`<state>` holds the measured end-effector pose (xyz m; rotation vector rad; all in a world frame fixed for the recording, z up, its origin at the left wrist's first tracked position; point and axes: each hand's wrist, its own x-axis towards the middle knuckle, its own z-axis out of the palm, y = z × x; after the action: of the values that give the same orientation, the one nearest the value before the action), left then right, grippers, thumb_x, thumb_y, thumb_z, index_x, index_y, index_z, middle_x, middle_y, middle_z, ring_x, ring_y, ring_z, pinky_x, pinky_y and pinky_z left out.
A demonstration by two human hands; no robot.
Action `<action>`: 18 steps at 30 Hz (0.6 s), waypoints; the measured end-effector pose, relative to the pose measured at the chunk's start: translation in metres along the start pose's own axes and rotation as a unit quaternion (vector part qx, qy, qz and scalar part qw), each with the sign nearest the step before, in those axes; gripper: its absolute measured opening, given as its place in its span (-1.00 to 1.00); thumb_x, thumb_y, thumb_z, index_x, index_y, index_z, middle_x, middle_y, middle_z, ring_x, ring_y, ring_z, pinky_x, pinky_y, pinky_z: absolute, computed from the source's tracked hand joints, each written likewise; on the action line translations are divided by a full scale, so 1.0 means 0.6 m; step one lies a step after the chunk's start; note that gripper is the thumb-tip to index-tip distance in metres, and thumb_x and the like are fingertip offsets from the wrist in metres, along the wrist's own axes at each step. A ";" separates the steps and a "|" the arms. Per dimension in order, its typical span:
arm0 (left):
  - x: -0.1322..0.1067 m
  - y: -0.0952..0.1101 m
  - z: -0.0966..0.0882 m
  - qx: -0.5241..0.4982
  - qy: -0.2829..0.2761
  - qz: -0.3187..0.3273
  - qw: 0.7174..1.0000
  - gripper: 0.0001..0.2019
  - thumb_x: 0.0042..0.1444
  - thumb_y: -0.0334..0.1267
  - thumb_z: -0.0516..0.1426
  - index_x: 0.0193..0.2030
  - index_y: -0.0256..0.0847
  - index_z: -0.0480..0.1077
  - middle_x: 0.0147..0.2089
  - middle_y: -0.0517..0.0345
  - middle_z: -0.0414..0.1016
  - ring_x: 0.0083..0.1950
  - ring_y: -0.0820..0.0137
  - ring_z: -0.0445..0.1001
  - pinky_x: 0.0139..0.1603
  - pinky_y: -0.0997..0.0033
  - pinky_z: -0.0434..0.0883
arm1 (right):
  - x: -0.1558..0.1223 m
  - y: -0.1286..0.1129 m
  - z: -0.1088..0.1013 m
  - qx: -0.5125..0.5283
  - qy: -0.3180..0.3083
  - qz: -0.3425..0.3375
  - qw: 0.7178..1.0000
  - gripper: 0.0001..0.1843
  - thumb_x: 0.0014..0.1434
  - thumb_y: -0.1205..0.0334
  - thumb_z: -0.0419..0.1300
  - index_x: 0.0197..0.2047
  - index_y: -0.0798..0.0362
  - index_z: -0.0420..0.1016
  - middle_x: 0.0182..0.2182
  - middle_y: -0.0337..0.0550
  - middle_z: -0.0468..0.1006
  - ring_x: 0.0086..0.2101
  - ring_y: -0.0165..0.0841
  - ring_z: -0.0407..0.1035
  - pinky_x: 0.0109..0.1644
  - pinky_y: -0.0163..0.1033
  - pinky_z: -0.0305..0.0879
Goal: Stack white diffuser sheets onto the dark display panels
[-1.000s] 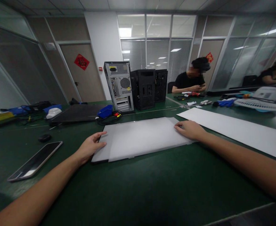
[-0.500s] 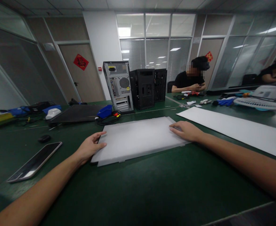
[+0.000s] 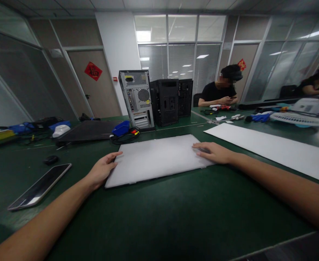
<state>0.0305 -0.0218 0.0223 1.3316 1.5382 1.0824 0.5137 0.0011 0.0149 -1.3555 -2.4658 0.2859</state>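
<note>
A thin white sheet (image 3: 154, 159) lies on a flat, black-edged panel (image 3: 145, 179) in front of me on the green table, nearly flush with its left and near edges. My left hand (image 3: 102, 171) grips the panel's left side, index finger and thumb over the border. At the opposite end my right hand (image 3: 215, 152) holds the white sheet, fingers reaching over its right part. Something dark grey shows between the right thumb and index finger; I cannot make out what. The undersides of both hands are hidden.
A smartphone (image 3: 41, 185) and a black mouse (image 3: 51, 160) are on the left. Computer cases (image 3: 137, 99) stand behind. A long white sheet (image 3: 270, 150) lies to the right. Across the table sits a person (image 3: 214, 94), and tools and gloves (image 3: 260, 117) lie at the far right.
The white sheet has slid up and left, so its near edge now lines up better with the panel. My right hand has shifted slightly left; my left hand has barely moved.
</note>
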 end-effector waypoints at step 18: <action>0.012 -0.013 -0.005 -0.028 0.006 0.004 1.000 -0.51 0.09 -0.53 0.11 0.14 -0.09 0.49 0.42 0.04 0.29 0.36 0.25 0.33 0.27 0.25 0.33 | -0.002 0.009 0.009 0.003 -0.049 0.007 0.999 -0.23 0.28 -0.27 0.04 0.43 -0.08 0.15 0.41 -0.05 0.05 0.36 -0.05 -0.03 0.41 0.21 -0.16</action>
<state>0.0246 -0.0154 0.0154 1.2966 1.5028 1.1321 0.5165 0.0031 0.0078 -1.3863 -2.5328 0.3711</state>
